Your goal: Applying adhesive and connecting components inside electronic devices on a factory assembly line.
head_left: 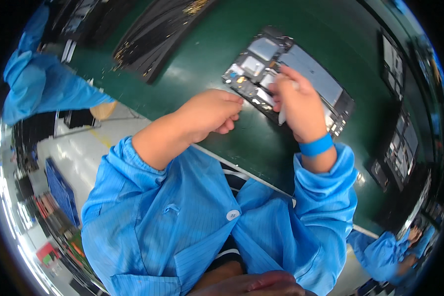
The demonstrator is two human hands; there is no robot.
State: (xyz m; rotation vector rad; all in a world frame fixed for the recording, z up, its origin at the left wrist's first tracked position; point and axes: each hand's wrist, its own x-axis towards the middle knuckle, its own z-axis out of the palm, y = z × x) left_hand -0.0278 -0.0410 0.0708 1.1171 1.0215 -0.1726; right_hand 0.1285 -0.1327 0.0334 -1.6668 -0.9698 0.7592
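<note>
An opened tablet-like device (312,74) lies tilted on the green table, its inside facing up: a large grey battery panel, silvery shields and dark circuit parts. My right hand (298,101), with a blue band on its wrist, is over the device's near middle. Its fingers are closed round a slim whitish pen-shaped tool (282,116), partly hidden and blurred. Just left of the device's near-left edge is my left hand (213,113). Its thumb and fingers are pinched together; whatever may be between them does not show.
A black tray (155,37) with thin dark strips and gold-coloured bits lies at the upper left of the green table (197,64). More opened devices (402,143) line the right side. Blue-sleeved people are at the far left (49,84) and lower right (380,254).
</note>
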